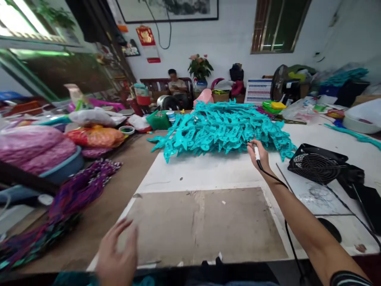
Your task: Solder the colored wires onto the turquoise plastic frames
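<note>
My right hand point(259, 153) is closed round a soldering iron point(256, 154) with a white grip. Its black cord runs back along my forearm. That hand is at the front edge of a wide heap of turquoise plastic pieces point(220, 129), flat and star-tipped in places; whether it touches them I cannot tell. Low on the left, my left hand point(119, 250) hovers over the near edge of a grey-brown board point(232, 222), its fingers apart and holding nothing. Motion blurs it a little.
On the right lies a black fan point(315, 163) beside a white tile point(318, 198). Purple strands point(77, 190) and a blue basin point(70, 165) of pink material are at left. A seated person point(177, 85) is at the back.
</note>
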A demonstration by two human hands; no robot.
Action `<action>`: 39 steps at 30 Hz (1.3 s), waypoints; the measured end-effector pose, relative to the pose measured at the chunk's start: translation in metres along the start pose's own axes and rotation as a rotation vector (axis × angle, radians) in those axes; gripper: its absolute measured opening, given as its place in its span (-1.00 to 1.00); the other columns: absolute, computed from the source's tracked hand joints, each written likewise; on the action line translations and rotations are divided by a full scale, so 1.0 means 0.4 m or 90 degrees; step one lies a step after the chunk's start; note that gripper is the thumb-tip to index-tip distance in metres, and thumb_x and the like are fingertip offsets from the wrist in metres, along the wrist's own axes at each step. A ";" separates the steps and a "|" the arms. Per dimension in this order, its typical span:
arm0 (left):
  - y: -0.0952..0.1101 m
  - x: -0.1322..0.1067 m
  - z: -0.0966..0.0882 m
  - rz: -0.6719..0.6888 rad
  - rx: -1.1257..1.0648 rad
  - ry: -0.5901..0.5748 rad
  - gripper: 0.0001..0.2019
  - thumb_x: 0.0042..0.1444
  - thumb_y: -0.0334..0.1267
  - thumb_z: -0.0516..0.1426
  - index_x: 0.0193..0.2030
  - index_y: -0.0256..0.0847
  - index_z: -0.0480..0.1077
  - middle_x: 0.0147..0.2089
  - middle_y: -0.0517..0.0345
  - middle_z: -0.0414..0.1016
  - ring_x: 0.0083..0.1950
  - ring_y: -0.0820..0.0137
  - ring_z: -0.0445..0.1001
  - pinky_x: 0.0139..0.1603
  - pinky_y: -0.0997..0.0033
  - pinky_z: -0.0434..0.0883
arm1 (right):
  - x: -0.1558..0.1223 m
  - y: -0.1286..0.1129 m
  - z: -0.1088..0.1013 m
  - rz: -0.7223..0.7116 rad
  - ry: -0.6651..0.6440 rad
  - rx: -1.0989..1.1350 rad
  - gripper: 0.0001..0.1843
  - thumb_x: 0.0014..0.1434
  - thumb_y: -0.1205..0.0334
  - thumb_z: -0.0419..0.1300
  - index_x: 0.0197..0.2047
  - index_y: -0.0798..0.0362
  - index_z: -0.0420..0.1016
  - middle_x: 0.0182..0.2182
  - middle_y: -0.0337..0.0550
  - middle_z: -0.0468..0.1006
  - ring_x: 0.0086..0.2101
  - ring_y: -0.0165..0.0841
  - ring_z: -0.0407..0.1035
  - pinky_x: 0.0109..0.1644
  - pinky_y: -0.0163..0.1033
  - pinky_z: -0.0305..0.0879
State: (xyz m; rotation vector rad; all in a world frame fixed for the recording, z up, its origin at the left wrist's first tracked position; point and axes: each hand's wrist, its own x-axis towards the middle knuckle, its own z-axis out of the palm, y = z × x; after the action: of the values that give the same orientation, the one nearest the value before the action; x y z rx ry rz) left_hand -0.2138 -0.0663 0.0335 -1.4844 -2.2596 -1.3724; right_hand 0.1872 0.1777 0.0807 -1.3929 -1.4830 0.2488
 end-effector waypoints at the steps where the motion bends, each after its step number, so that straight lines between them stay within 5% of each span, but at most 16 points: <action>1: 0.059 0.077 0.064 0.032 -0.032 -0.049 -0.61 0.19 0.09 0.07 -0.09 -0.17 0.45 0.07 -0.09 0.52 0.15 0.04 0.46 0.26 -0.02 0.36 | 0.032 0.012 0.012 0.002 -0.001 -0.011 -0.63 0.20 0.01 0.10 -0.01 0.03 0.39 -0.08 0.04 0.64 -0.08 -0.14 0.54 0.00 -0.08 0.43; 4: 0.260 0.303 0.258 0.124 -0.070 -0.200 -0.60 0.15 0.04 0.08 -0.06 -0.21 0.46 0.10 -0.09 0.54 0.20 0.09 0.44 0.28 0.11 0.33 | 0.126 0.035 0.061 0.003 -0.029 -0.044 -0.62 0.17 0.05 0.16 0.03 -0.01 0.38 -0.03 0.00 0.62 -0.06 -0.13 0.54 0.01 -0.09 0.41; 8: 0.465 0.530 0.473 0.105 0.064 -0.376 -0.49 0.18 -0.02 0.09 0.14 -0.36 0.38 0.28 -0.24 0.40 0.33 0.06 0.33 0.31 0.20 0.27 | 0.237 0.059 0.134 0.015 -0.067 -0.088 -0.57 0.14 0.08 0.22 0.07 -0.02 0.37 0.02 0.04 0.59 -0.09 -0.09 0.53 -0.04 -0.09 0.40; 11: 0.531 0.615 0.592 0.104 0.132 -0.469 -0.49 0.11 0.08 0.17 0.00 -0.34 0.46 0.16 -0.26 0.50 0.29 -0.03 0.38 0.21 0.24 0.33 | 0.299 0.076 0.177 0.037 -0.080 -0.123 -0.51 0.12 0.11 0.25 0.11 0.04 0.35 -0.05 0.11 0.61 -0.15 -0.06 0.52 -0.09 -0.07 0.37; 16: 0.568 0.650 0.717 0.059 0.151 -0.533 -0.55 -0.14 0.17 0.33 -0.54 -0.21 0.40 -0.27 -0.18 0.59 0.09 -0.17 0.50 0.02 0.16 0.41 | 0.348 0.082 0.239 0.024 -0.110 -0.143 -0.41 0.01 0.17 0.35 0.12 0.03 0.35 -0.17 0.04 0.63 -0.19 -0.07 0.51 -0.08 -0.09 0.33; 20: 0.590 0.643 0.751 0.032 0.084 -0.584 -0.50 -0.12 0.16 0.33 -0.68 -0.16 0.25 -0.46 0.00 0.48 -0.13 0.00 0.54 -0.15 0.24 0.42 | 0.359 0.085 0.278 0.013 -0.114 -0.112 -0.39 0.02 0.21 0.29 0.17 -0.06 0.30 -0.12 -0.05 0.61 -0.23 -0.15 0.50 -0.15 -0.16 0.33; 25: 0.602 0.621 0.752 -0.037 0.000 -0.590 -0.57 -0.22 0.01 0.41 -0.60 -0.17 0.29 -0.53 0.13 0.39 -0.25 0.13 0.49 -0.30 0.29 0.41 | 0.362 0.098 0.287 0.036 -0.094 -0.057 -0.35 -0.03 0.31 0.18 0.18 -0.02 0.23 -0.20 -0.15 0.59 -0.38 -0.32 0.43 -0.27 -0.26 0.32; 29: 0.609 0.597 0.744 -0.065 -0.061 -0.540 -0.68 -0.19 -0.22 0.40 -0.37 -0.25 0.38 -0.37 0.05 0.51 -0.18 0.12 0.52 -0.24 0.28 0.44 | 0.342 0.079 0.292 0.033 -0.071 -0.023 -0.36 -0.02 0.32 0.12 0.18 0.02 0.24 -0.35 -0.26 0.52 -0.44 -0.38 0.36 -0.33 -0.31 0.25; 33: 0.610 0.567 0.724 -0.066 -0.125 -0.473 -0.46 -0.18 -0.37 0.36 -0.03 -0.27 0.31 -0.09 -0.07 0.56 0.04 0.12 0.52 -0.06 0.31 0.45 | 0.311 0.049 0.296 0.018 -0.048 0.003 -0.38 0.00 0.32 0.07 0.19 -0.01 0.23 -0.47 -0.37 0.39 -0.49 -0.39 0.30 -0.36 -0.31 0.22; 39: 0.590 0.523 0.677 -0.068 -0.167 -0.428 -0.45 -0.12 -0.42 0.32 0.03 -0.27 0.24 0.07 -0.23 0.52 0.13 0.03 0.50 0.09 0.17 0.41 | 0.271 0.005 0.281 -0.037 -0.014 0.026 -0.40 0.04 0.33 0.07 0.19 -0.08 0.24 -0.12 -0.20 0.53 -0.27 -0.33 0.42 -0.13 -0.23 0.36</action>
State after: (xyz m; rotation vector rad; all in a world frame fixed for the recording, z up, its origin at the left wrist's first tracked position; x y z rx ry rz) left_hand -0.0407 0.2990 0.1305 -2.2148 -2.6304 -1.3907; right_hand 0.1261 0.3211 0.0863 -1.3164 -1.5259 0.2583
